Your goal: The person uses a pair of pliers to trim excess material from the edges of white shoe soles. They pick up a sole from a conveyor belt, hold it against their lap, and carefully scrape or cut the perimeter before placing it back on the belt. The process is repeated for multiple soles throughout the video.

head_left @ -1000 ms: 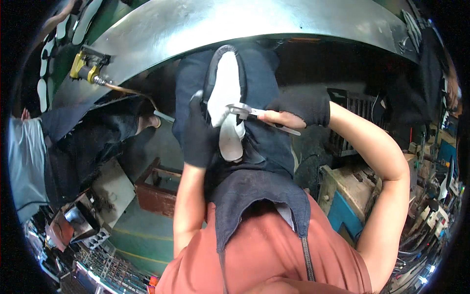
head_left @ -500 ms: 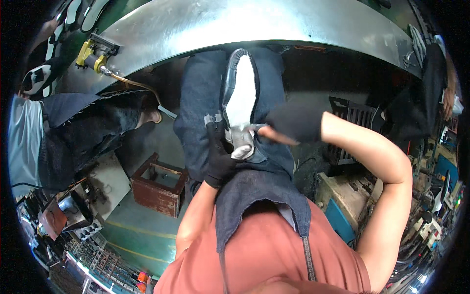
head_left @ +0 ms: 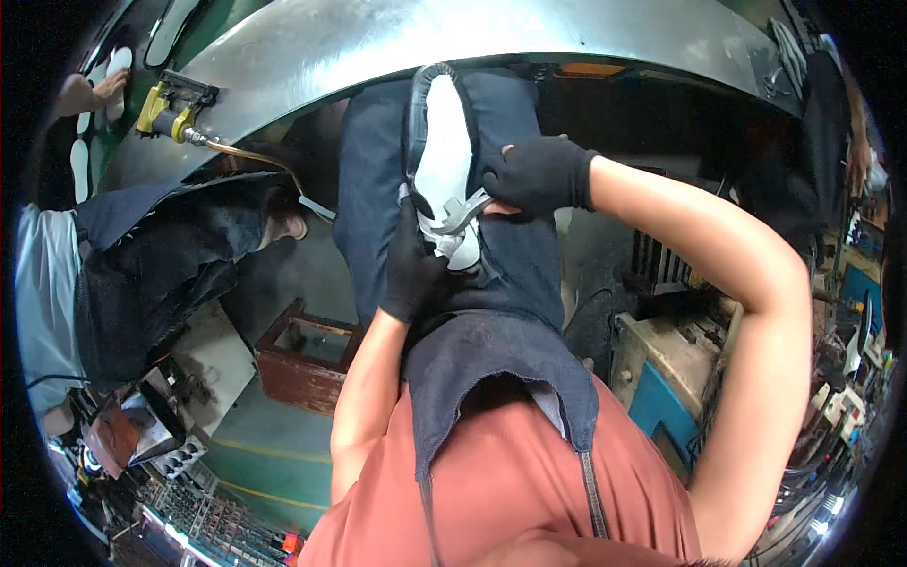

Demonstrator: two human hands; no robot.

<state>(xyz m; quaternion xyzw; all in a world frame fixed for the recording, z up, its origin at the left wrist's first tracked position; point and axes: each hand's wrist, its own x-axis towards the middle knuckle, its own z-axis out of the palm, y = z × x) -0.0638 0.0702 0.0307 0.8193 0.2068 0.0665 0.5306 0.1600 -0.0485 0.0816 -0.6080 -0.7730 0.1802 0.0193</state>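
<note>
A half-made shoe (head_left: 446, 142) lies sole-up across my lap, its toe toward the table. The white insole faces up, with a gathered black upper edge round the toe. My left hand (head_left: 412, 265), in a black glove with the fingertips wrapped, grips the shoe's left side near the heel. My right hand (head_left: 534, 178), also in a black glove, is closed at the shoe's right side. A grey strip (head_left: 462, 216) runs across the heel part to its fingers; whether it is tape or lining I cannot tell.
A curved metal table (head_left: 397, 52) stands beyond my knees. On its left lies a yellow-black air tool (head_left: 170, 109) with a hose. A brown wooden stool (head_left: 302, 354) stands at left, near another person's legs (head_left: 161, 274). A workbench (head_left: 666, 369) is at right.
The shoe and both hands have shifted away from my body. My right hand, blurred before, now holds the grey strip at the heel. A co-worker's hand has appeared at far left.
</note>
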